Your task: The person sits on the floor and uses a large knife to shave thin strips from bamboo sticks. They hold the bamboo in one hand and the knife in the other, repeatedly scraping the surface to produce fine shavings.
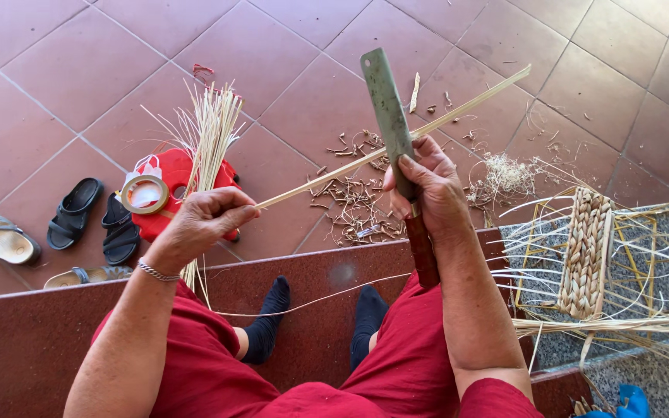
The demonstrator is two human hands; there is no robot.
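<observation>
Red-clad knees – maroon step | red floor tiles – shavings

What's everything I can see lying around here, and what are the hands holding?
Knife: one, grey blade, dark red handle, upright in right hand.
Cane strip: one, pale, held across the blade.
Shavings: many, brown, on floor tiles.
Stool: one, red, on floor.
Tape roll: one, tan, on stool.
Straw bundle: one, pale, by stool.
Sandals: several, black and tan, far left.
Woven piece: one, tan braid, on the right.
Left hand: pinches strip.
Right hand: grips knife.
</observation>
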